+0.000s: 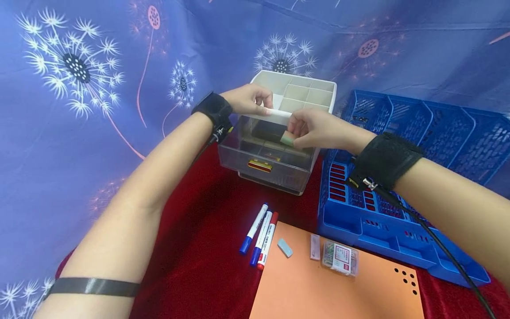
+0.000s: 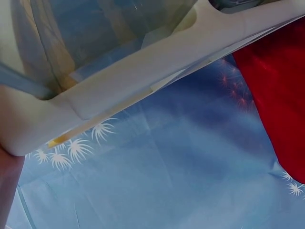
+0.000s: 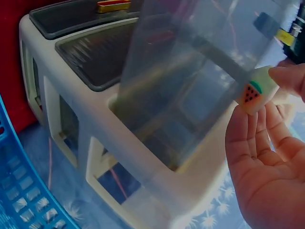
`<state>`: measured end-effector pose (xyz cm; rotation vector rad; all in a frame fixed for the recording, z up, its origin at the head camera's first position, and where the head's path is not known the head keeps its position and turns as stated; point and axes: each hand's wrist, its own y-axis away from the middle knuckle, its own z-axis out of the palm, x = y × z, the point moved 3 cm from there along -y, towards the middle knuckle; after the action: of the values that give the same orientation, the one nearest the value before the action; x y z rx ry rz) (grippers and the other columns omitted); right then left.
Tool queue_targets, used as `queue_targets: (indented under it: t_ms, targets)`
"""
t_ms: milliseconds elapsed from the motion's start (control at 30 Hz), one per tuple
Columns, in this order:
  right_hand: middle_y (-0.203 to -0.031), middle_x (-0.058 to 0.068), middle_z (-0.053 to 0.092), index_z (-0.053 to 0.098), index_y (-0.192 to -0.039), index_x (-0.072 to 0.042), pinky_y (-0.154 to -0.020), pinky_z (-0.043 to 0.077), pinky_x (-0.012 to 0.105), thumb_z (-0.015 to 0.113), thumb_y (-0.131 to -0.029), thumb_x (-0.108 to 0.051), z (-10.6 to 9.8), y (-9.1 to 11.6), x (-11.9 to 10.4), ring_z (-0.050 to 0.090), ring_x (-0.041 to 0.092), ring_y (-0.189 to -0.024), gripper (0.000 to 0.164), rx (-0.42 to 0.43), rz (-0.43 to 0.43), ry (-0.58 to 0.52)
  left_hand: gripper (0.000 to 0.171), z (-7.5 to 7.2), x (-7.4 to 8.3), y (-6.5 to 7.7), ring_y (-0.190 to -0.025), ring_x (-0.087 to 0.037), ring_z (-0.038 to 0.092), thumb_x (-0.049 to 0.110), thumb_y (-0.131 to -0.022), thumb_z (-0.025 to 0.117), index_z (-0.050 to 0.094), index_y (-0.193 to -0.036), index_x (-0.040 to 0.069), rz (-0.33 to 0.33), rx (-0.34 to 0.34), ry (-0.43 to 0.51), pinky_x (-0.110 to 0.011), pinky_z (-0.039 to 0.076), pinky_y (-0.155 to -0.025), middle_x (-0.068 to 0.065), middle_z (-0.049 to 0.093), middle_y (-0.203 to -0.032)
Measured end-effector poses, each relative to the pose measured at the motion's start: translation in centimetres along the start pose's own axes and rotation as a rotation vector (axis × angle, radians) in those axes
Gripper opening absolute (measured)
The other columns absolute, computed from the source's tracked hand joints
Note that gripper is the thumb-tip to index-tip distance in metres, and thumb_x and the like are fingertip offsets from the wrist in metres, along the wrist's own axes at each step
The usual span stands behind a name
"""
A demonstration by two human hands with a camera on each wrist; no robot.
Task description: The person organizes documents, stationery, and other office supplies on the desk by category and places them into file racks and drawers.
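In the head view a white desktop drawer organizer stands at the back, with a divided tray on top. Its clear upper drawer, with a gold-and-red handle, is pulled out at the front. My left hand grips the front rim of the top tray with curled fingers; the left wrist view shows little of that hand. Over the drawer, my right hand pinches a small eraser between thumb and fingers. A watermelon slice is printed on its pale face, close beside the clear drawer wall in the right wrist view.
Blue plastic file rack at right. Three markers lie on the red cloth. An orange board bears a blue eraser, a pale pink block and a clear box of paper clips.
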<state>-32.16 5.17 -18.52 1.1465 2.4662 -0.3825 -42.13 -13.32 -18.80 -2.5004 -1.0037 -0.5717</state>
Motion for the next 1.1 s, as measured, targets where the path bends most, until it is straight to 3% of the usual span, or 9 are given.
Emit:
queue_targets:
  t_ms: [200, 400, 633, 1100]
  targets:
    - [-0.08, 0.011, 0.061, 0.057, -0.091, -0.001, -0.067, 0.046, 0.032, 0.067, -0.079, -0.003, 1.4, -1.2, 1.2, 0.056, 0.022, -0.075, 0.016, -0.031, 0.001, -0.022, 0.008, 0.0, 0.0, 0.0, -0.066, -0.013, 0.043, 0.013, -0.087, 0.066, 0.06, -0.084, 0.009, 0.001, -0.013, -0.005, -0.025, 0.033, -0.061, 0.002, 0.049, -0.067]
    - [-0.085, 0.013, 0.063, 0.057, -0.092, 0.001, -0.075, 0.049, 0.038, 0.067, -0.077, 0.0, 2.8, -2.2, 1.4, 0.06, 0.024, -0.081, 0.018, -0.06, -0.032, 0.022, 0.008, 0.0, -0.1, -0.2, -0.066, -0.013, 0.044, 0.013, -0.086, 0.067, 0.061, -0.083, 0.009, 0.008, -0.004, -0.007, -0.024, 0.033, -0.061, 0.001, 0.05, -0.068]
    - [-0.081, 0.011, 0.064, 0.06, -0.087, 0.001, -0.071, 0.05, 0.038, 0.068, -0.074, 0.0, 3.7, -3.1, 1.0, 0.059, 0.022, -0.076, 0.015, -0.094, -0.103, 0.126, 0.008, -0.1, 0.0, 0.0, -0.066, -0.013, 0.044, 0.013, -0.085, 0.068, 0.061, -0.082, 0.009, -0.006, 0.0, 0.002, -0.024, 0.033, -0.062, 0.001, 0.05, -0.068]
    - [-0.085, 0.011, 0.065, 0.061, -0.09, 0.0, -0.073, 0.05, 0.037, 0.068, -0.077, 0.001, 4.6, -4.0, 1.0, 0.06, 0.023, -0.08, 0.015, -0.18, -0.011, 0.192, 0.009, 0.0, 0.0, -0.1, -0.068, -0.014, 0.043, 0.014, -0.086, 0.067, 0.061, -0.083, 0.009, -0.014, -0.006, 0.004, -0.025, 0.033, -0.063, 0.001, 0.049, -0.069]
